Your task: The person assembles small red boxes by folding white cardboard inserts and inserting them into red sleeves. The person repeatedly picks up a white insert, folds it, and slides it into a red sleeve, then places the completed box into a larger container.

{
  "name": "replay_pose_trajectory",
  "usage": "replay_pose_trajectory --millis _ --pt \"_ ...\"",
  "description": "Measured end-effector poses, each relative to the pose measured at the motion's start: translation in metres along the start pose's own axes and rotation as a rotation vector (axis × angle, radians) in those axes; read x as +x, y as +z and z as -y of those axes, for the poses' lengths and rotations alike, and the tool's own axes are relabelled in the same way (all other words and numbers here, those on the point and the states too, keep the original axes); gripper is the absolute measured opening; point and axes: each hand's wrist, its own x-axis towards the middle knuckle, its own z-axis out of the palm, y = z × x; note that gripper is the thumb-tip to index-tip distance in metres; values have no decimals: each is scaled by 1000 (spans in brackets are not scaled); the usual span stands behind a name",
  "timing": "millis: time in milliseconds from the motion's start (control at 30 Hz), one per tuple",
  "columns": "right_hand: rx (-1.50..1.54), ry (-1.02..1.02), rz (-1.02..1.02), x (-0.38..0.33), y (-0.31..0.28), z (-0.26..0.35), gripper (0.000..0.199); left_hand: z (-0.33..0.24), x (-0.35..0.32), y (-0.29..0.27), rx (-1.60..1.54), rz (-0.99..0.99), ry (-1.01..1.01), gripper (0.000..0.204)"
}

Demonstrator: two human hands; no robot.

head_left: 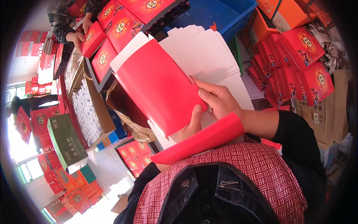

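Note:
A glossy red cardboard box blank [156, 84] with white edges is held tilted in front of my body. One long red flap [199, 140] stands folded up along its near side. My right hand [220, 97] pinches the blank's right end between thumb and fingers. Closed on the near right part is my left hand [191, 125]; its thumb presses the red face, while the raised flap hides much of the hand and wrist. White cardboard blanks [203, 48] lie stacked just beyond the held piece.
Printed red boxes [121, 28] fill a tray at the far left, where another person's hands [80, 35] hold one. A blue crate [220, 16] stands behind. Stacked red boxes [305, 43] rise on the right. A carton of white packets [87, 108] and a green box [67, 143] are left.

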Motion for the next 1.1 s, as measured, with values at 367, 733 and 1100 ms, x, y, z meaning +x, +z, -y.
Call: replay_pose_trajectory --millis 367,733,1100 --pt "-240 -20 -125 -11 -11 8 17 0 -4 2 -24 -50 40 38" --pt "-726 -449 -181 -8 -9 3 6 0 -8 -3 -59 14 -28 33" --pt "-690 -407 -28 -12 -15 10 22 -3 -8 -5 -96 35 -55 28"
